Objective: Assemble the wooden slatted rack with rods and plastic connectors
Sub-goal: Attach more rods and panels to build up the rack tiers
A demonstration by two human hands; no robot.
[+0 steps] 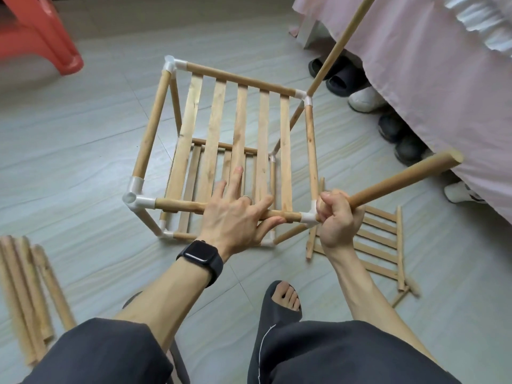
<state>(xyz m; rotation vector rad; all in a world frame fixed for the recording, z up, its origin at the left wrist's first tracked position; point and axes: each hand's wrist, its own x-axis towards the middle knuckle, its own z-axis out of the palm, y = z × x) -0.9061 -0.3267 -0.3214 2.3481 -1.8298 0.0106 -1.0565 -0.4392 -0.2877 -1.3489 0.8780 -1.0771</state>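
Observation:
The partly built rack stands on the floor, two slatted shelves joined by wooden rods and white plastic connectors. My left hand rests on its near top rail, thumb under the rod and fingers spread over the slats. My right hand is closed around a loose wooden rod, whose lower end meets the near right corner connector; the rod slants up to the right. Another rod stands up from the far right connector.
Several spare rods lie on the floor at the lower left. A spare slatted panel lies to the right of the rack. A red plastic stool is at the top left. Shoes sit under a pink bed cover on the right. My foot in a dark slipper is close below.

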